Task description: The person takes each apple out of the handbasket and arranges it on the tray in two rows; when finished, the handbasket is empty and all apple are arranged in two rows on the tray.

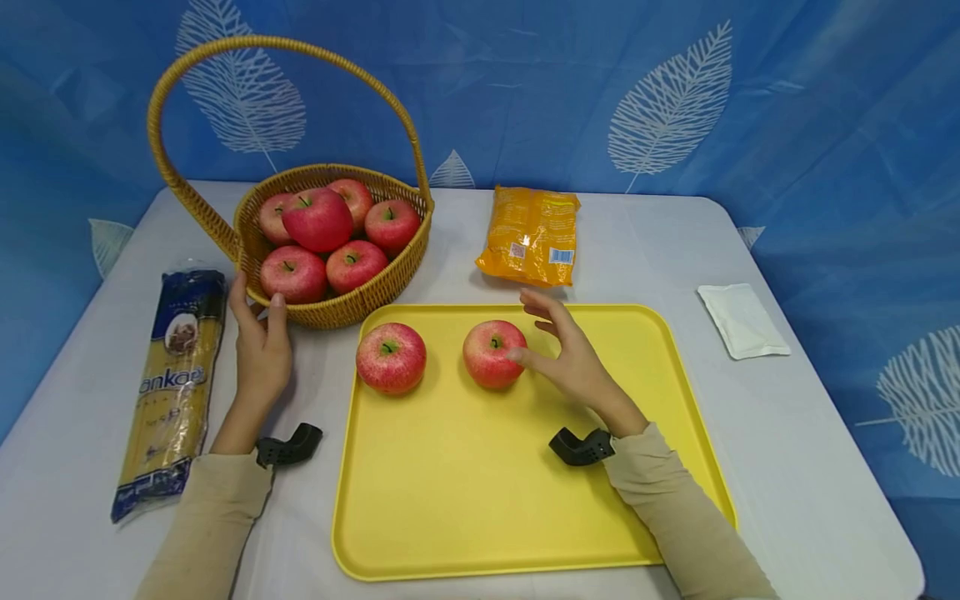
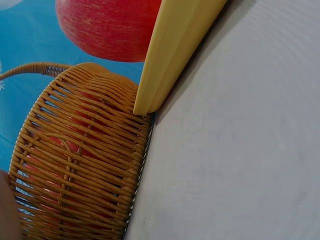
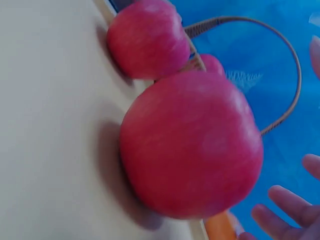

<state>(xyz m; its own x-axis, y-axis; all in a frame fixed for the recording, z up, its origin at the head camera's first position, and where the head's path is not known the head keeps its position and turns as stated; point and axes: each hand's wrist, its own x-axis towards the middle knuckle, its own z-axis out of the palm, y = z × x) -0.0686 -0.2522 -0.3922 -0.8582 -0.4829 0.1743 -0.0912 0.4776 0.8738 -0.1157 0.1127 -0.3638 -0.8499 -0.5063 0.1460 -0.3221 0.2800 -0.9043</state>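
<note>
Apple (image 1: 494, 353) at centre frame on yellow tray (image 1: 525, 517); right hand (image 1: 573, 358) beside it, fingers spread, thumb touching. Likely firm, smooth, bruisable: grasp around its middle. Left hand (image 1: 261, 346) rests against basket (image 1: 330, 304), fingers relaxed.

White tabletop (image 1: 660, 250), yellow tray (image 1: 480, 500) at centre, wicker basket (image 1: 375, 287) at 11 o'clock, orange packet (image 1: 531, 235) at 12, noodle pack (image 1: 172, 383) at 9, white sachet (image 1: 742, 319) at 3
</note>
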